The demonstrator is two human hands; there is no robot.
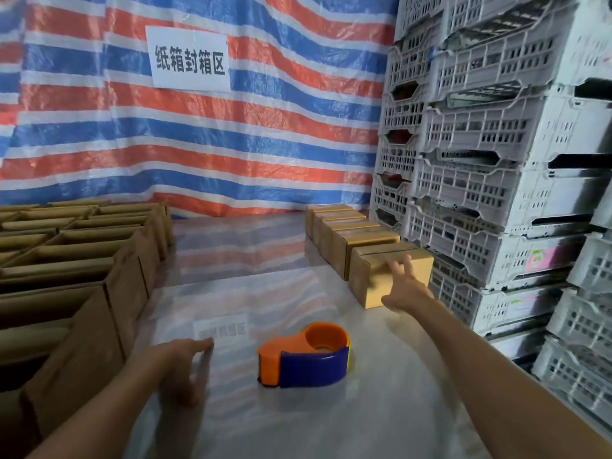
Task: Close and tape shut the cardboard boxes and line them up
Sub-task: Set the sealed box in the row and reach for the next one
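While our right hand [405,288] touches the nearest closed box [366,281] at centre right with spread fingers, our left hand [180,366] lies open on the counter [331,425], near the tape dispenser [304,354].

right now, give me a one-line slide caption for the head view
Right hand touches the nearest closed box, left hand rests beside the tape dispenser.

Showing orange over dark blue on the tape dispenser [304,356], with yellow at its right edge. Running red, blue and white stripes across the tarp [265,144], behind a white sign [190,59] with black characters. Reading plain brown on the cardboard boxes [367,283], pale grey on the crates [496,193].
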